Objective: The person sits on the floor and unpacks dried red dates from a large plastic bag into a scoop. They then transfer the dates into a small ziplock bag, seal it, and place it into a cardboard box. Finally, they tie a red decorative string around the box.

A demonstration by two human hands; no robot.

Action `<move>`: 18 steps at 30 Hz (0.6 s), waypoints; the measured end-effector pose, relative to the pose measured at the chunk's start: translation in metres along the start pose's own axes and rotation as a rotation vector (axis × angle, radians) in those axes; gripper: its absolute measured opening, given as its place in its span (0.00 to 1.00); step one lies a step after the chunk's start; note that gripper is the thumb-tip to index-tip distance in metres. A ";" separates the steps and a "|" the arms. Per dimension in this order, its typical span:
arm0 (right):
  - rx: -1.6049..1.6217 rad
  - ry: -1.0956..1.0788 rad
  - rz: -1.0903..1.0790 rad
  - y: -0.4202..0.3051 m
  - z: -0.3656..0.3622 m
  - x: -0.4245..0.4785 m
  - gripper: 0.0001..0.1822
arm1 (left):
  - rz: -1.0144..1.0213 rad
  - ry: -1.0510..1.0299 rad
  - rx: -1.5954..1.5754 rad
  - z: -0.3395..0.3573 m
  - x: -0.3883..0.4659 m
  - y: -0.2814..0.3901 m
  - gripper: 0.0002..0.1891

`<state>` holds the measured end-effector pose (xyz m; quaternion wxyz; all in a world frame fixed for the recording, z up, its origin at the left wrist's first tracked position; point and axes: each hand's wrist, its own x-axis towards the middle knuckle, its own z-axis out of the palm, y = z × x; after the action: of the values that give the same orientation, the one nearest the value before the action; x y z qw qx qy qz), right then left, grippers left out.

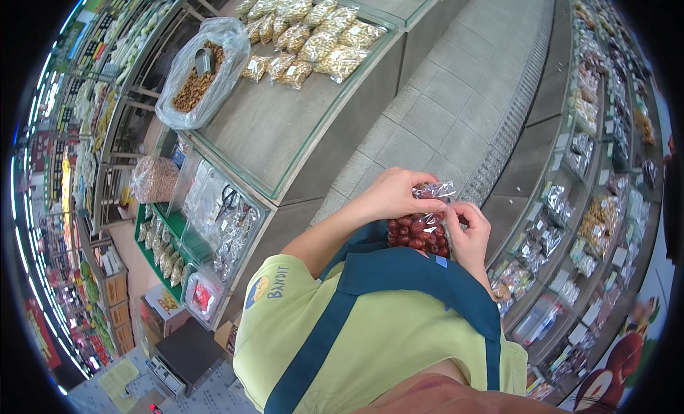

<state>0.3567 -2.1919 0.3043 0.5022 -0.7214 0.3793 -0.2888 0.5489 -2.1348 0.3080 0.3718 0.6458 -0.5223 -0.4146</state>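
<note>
A clear plastic bag of dark red fruits, which look like jujubes, is upright in front of my apron's bib. My left hand grips the bag's gathered neck from the left, its thumb lying across it. Above that thumb, the crinkled bag top sticks up, with some red fruit showing through the plastic. From the right, my right hand pinches at the neck, its thumb and fingertips close to my left thumb. The bag's lower end is hidden behind the apron.
Bagged nuts lie on a glass-edged counter. Beside them sits a large plastic bag of loose nuts with a metal scoop. A nearer bin holds scissors and small packets. Packed shelves line the right, across a tiled aisle.
</note>
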 end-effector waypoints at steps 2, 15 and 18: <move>-0.092 -0.059 -0.069 -0.002 -0.003 0.030 0.02 | -0.043 0.036 -0.028 -0.010 0.014 0.003 0.26; 0.495 -0.550 0.134 0.046 -0.032 0.223 0.04 | -0.133 0.045 -0.143 -0.075 0.153 0.008 0.23; 0.546 -0.652 0.172 0.045 -0.029 0.248 0.05 | -0.155 -0.026 -0.195 -0.089 0.175 0.001 0.20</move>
<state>0.4569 -2.4237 0.2801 0.7904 -0.5814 0.1691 -0.0927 0.6500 -2.3025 0.3168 0.3928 0.6395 -0.4328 -0.4994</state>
